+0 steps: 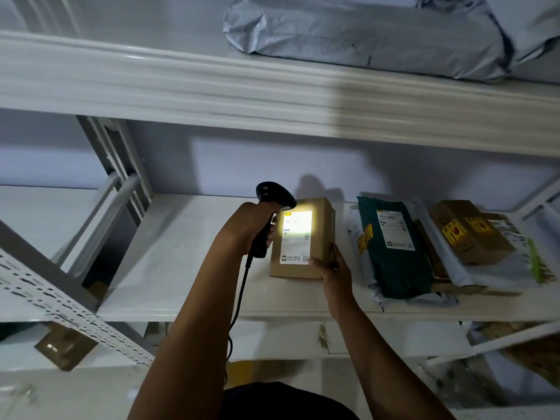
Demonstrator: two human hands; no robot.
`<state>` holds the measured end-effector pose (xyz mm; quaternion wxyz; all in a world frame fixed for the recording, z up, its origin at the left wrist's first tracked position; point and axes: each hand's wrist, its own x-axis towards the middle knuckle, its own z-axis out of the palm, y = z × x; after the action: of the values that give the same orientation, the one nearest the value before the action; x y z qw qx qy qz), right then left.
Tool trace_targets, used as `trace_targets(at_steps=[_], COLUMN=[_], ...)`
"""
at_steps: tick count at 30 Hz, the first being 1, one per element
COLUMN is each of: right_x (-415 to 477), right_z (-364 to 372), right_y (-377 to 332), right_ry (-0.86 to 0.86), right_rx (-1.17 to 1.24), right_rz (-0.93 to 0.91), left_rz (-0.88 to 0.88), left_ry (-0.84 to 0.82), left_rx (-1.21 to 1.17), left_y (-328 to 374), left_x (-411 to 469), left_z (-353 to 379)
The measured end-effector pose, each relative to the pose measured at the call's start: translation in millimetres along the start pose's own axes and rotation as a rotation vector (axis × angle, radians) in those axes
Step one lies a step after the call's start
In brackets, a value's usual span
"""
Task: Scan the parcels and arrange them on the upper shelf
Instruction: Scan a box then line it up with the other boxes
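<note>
Glare on label: the scanner (pixel 274 195) throws a bright patch over the upper part of the shipping label (pixel 295 234). Held this close, the code may be washed out and the read may fail.
Box slip: the cardboard box (pixel 322 225) is held at its near right corner only. A nudge from the scanner head could turn it or push it towards the green mailer (pixel 394 247) just beside it.
Cable: the scanner cable (pixel 239 295) hangs down past the front edge of the middle shelf (pixel 188 268). It may snag there when the box is lifted.
Lift risk: the upper shelf (pixel 181 83) already carries a grey mailer bag (pixel 363 34) at its right. A one-handed lift could knock its overhanging edge.
Left hand: the left hand (pixel 248 225) is wrapped tightly round the scanner handle, arm stretched forward, head tipped down at the label. Whether a finger is on the trigger is hidden.
Right hand: the right hand (pixel 331 268) grips the box's near right corner, thumb on top by the label, fingers down the side.
Box position: lying flat on the middle shelf, label up, left of the other parcels and not yet on the upper shelf.
Other parcels: a small carton with yellow stickers (pixel 466 234) sits on white bags further right.
</note>
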<state>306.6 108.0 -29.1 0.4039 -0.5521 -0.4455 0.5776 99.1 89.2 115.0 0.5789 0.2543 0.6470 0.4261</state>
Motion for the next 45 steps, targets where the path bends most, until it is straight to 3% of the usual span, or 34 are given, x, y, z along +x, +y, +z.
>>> trace_targets(at_steps=[17, 45], right_x=[-2, 1], right_z=[-11, -13], right_y=[5, 11], right_ry=[0.062, 0.101], right_rx=[0.115, 0.113], right_rz=[0.078, 0.149], left_rz=[-0.004, 0.065], left_ry=[-0.095, -0.112], left_rx=[0.009, 0.050], left_y=[2, -28], left_x=[3, 21], left_z=[2, 15])
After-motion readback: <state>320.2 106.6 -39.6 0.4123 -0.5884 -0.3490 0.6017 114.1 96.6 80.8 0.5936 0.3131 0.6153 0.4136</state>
